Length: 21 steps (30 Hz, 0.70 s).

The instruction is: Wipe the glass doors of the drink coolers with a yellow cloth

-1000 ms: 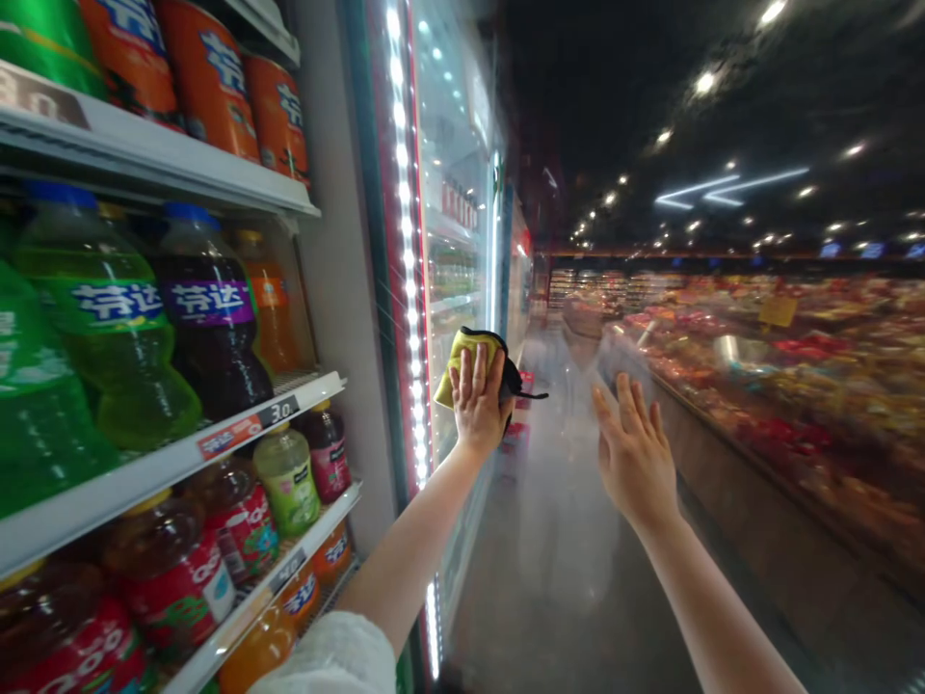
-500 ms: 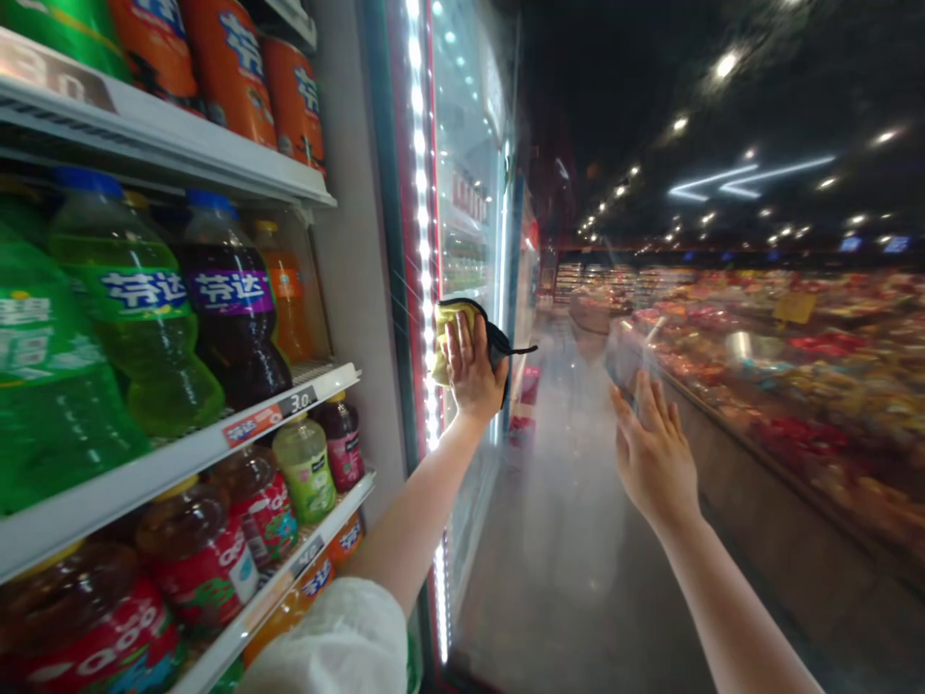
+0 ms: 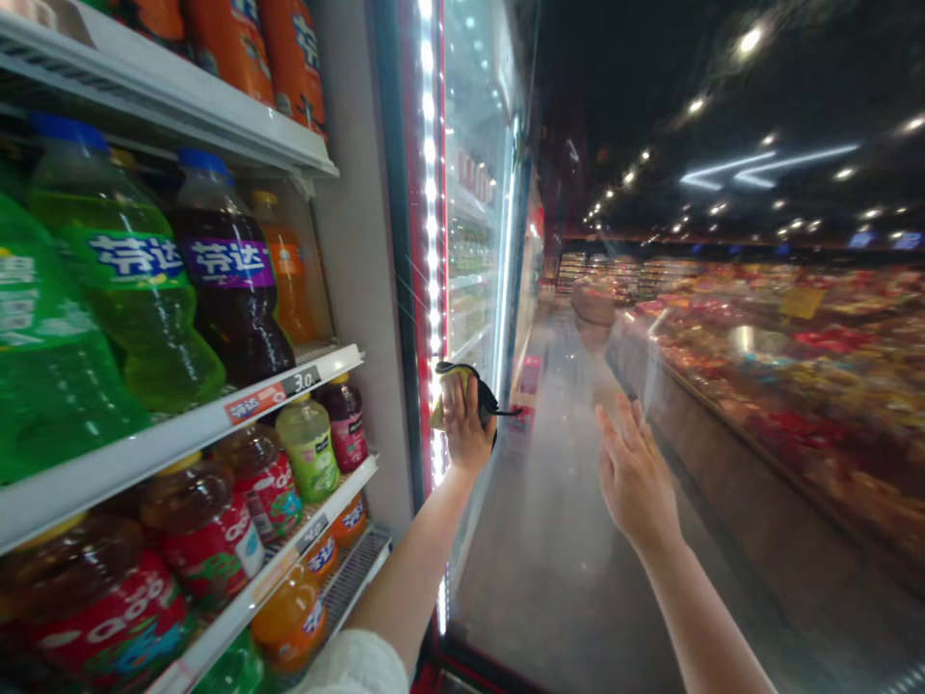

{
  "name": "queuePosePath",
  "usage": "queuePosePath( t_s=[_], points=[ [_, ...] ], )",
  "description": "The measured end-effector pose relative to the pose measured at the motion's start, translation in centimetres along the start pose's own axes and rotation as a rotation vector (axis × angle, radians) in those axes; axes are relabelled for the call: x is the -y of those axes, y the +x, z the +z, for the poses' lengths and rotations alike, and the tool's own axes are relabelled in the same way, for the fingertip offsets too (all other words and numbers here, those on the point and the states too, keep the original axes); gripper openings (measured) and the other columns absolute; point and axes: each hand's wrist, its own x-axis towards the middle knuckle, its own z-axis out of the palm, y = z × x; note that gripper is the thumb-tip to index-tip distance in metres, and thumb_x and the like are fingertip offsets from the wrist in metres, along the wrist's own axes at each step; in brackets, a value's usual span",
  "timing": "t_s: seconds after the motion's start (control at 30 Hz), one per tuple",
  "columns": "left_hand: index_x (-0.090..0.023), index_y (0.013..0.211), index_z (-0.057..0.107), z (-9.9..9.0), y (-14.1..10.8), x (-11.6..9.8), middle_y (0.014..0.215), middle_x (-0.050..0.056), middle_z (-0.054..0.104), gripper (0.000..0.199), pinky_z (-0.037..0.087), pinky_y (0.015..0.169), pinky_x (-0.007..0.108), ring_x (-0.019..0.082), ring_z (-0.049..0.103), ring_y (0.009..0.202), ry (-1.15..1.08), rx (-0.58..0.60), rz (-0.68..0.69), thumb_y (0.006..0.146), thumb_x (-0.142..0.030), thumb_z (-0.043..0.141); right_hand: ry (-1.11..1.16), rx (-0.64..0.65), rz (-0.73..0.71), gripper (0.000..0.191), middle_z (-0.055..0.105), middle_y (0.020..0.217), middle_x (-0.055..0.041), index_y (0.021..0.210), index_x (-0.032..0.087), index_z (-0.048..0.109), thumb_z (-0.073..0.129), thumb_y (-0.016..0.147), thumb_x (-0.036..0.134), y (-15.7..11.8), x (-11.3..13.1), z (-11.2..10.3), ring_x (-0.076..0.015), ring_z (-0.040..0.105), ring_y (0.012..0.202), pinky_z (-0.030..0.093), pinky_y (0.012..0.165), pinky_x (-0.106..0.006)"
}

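Beside the lit strip (image 3: 432, 260) of the cooler, my left hand (image 3: 466, 424) presses a yellow and black cloth (image 3: 486, 395) against the inner side of the glass door (image 3: 473, 241). Its fingers point up and lie over the cloth. My right hand (image 3: 636, 472) is raised farther right, fingers extended and holding nothing; it appears to touch or nearly touch clear glass, though the contact is hard to make out.
On the left, cooler shelves (image 3: 289, 386) hold bottles such as a purple-labelled one (image 3: 229, 265), with orange cans (image 3: 296, 63) above. Beyond the glass are a grey floor (image 3: 564, 540) and a long display of packaged goods (image 3: 809, 386).
My left hand has moved down along the lit strip with the cloth. My right hand is slightly lower and farther left. The view has shifted, showing more of the lower shelves.
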Motion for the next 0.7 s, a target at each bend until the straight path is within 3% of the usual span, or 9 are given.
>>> queuePosePath(
  t_s=[0.23, 0.37, 0.47, 0.57, 0.7],
  points=[
    [-0.016, 0.157, 0.036, 2.1, -5.1, 2.4, 0.168, 0.017, 0.023, 0.075, 0.023, 0.124, 0.059, 0.036, 0.009, 0.157, -0.023, 0.05, -0.028, 0.088, -0.029, 0.063, 0.064, 0.031, 0.04, 0.062, 0.028, 0.167, -0.0144, 0.161, 0.025, 0.029, 0.039, 0.101, 0.012, -2.3, 1.2, 1.7, -0.0323, 0.022, 0.156, 0.044, 0.115, -0.056],
    [-0.023, 0.157, 0.036, 3.0, -8.5, 3.9, 0.168, 0.015, 0.027, 0.077, 0.029, 0.122, 0.059, 0.036, 0.015, 0.156, -0.073, 0.065, -0.05, 0.085, -0.022, 0.063, 0.059, 0.036, 0.064, 0.061, 0.029, 0.167, -0.0144, 0.161, 0.024, 0.03, 0.037, 0.102, 0.012, -3.2, 1.2, 2.3, -0.0313, 0.023, 0.155, 0.043, 0.116, -0.056],
    [-0.027, 0.159, 0.031, 3.1, -9.7, 4.0, 0.168, 0.012, 0.026, 0.077, 0.032, 0.121, 0.059, 0.035, 0.015, 0.156, -0.093, 0.048, -0.063, 0.088, -0.022, 0.059, 0.063, 0.046, 0.068, 0.061, 0.032, 0.166, -0.0141, 0.161, 0.024, 0.029, 0.037, 0.102, 0.012, -3.5, 1.0, 2.3, -0.0302, 0.025, 0.155, 0.044, 0.116, -0.055],
    [-0.027, 0.162, 0.023, 2.9, -7.9, 2.5, 0.17, 0.012, 0.019, 0.076, 0.026, 0.123, 0.062, 0.034, 0.007, 0.157, -0.108, 0.02, -0.085, 0.093, -0.025, 0.055, 0.07, 0.065, 0.068, 0.061, 0.036, 0.164, -0.0138, 0.16, 0.023, 0.032, 0.036, 0.101, 0.01, -3.8, 0.6, 1.9, -0.0289, 0.026, 0.155, 0.046, 0.114, -0.053],
    [-0.026, 0.161, 0.027, 2.1, -2.2, -2.2, 0.17, 0.01, 0.019, 0.072, 0.014, 0.127, 0.062, 0.033, 0.004, 0.158, -0.126, -0.033, -0.08, 0.095, -0.03, 0.056, 0.061, 0.018, 0.067, 0.058, 0.039, 0.162, -0.0141, 0.157, 0.022, 0.038, 0.036, 0.1, 0.009, -3.6, 0.0, 1.2, -0.0295, 0.027, 0.154, 0.04, 0.118, -0.057]
  ],
)
